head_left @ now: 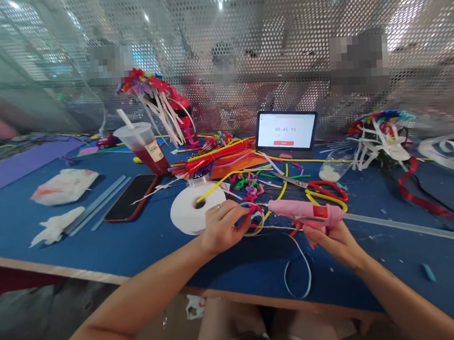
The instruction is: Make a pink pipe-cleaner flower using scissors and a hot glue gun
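Lower centre of the frame: on a blue worktop (45, 233), the left hand (224, 228) pinches a small loop of white cord wound with red pipe cleaner (256, 220) between thumb and fingertips, its grip pressed together. The right hand (333, 243) has its grip closed around the handle of a pink hot glue gun (304, 211), whose nozzle points left, just beside the loop. A white ribbon spool (187, 212) lies touching the left hand's far side, red-handled scissors (325, 189) lie just above the gun, and a long glue stick (402, 226) runs toward the right edge.
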{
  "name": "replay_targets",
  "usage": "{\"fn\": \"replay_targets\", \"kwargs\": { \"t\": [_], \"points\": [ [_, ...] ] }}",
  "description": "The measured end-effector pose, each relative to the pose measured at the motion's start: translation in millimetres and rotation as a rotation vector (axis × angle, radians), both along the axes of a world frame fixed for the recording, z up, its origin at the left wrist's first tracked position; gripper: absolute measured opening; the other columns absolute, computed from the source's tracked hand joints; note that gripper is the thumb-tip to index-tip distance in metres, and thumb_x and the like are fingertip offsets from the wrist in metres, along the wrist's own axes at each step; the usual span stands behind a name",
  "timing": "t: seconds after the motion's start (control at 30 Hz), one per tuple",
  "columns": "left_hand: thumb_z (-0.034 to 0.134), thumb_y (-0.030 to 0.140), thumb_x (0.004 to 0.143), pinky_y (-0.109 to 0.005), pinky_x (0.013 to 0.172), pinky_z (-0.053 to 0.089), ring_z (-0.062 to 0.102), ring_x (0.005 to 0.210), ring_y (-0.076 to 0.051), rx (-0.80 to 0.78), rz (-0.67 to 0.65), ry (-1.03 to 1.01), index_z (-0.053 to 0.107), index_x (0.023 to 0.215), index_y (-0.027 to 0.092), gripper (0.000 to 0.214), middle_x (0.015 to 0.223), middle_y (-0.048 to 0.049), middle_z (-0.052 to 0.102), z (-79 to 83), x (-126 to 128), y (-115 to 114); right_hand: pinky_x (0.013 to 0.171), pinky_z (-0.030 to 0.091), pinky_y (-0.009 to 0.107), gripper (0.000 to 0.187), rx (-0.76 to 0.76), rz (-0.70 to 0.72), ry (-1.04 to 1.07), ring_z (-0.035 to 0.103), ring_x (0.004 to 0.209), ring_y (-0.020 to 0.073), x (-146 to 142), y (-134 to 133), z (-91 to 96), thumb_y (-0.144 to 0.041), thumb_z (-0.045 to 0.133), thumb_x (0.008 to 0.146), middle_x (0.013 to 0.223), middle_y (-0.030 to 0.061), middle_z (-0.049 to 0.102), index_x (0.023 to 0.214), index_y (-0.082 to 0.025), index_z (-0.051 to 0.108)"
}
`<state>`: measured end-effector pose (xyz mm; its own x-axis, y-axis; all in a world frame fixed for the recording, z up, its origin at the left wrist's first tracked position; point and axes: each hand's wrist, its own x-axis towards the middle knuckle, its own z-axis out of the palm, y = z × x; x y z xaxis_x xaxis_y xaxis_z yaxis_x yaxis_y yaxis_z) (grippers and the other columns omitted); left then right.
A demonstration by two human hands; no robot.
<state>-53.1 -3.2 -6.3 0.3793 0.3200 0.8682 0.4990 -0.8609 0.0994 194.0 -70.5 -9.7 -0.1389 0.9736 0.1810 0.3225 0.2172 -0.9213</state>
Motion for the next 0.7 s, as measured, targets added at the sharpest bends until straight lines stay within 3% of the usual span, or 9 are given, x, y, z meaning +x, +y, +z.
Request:
{"fn": "replay_targets", "kwargs": {
  "t": [0.23, 0.43, 0.7],
  "points": [
    [0.062, 0.012, 0.074, -0.019, 0.053, 0.045, 0.059, 0.056, -0.009, -0.014, 0.000, -0.023, 0.059, 0.075, 0.016, 0.005, 0.063, 0.0000, 0.063, 1.7, 0, -3, 0.042, 0.040, 0.022, 0.033, 0.018, 0.037, -0.038, 0.046, 0.045, 0.0110, 0, -2, 2.6, -0.048, 0.054, 0.082, 0.051, -0.0011, 0.051, 0.088, -0.017, 0.064],
    [0.063, 0.012, 0.073, -0.019, 0.053, 0.045, 0.059, 0.056, -0.009, 0.002, 0.001, -0.022, 0.058, 0.075, 0.016, 0.007, 0.062, 0.0005, 0.063, -0.1, 0, -3, 0.042, 0.038, 0.022, 0.029, 0.020, 0.037, -0.059, 0.046, 0.046, 0.0110, 3, -3, 0.4, -0.045, 0.055, 0.083, 0.049, -0.0012, 0.050, 0.072, -0.018, 0.060],
    [0.064, 0.012, 0.072, -0.019, 0.054, 0.045, 0.059, 0.056, -0.009, 0.011, -0.006, -0.033, 0.058, 0.076, 0.016, 0.008, 0.063, 0.0011, 0.063, 0.0, 0, -3, 0.042, 0.036, 0.023, 0.036, -0.024, 0.005, -0.132, 0.044, 0.044, 0.0110, 6, -5, -6.5, -0.049, 0.053, 0.082, 0.046, -0.0005, 0.049, 0.065, -0.017, 0.059]
  ]
}}
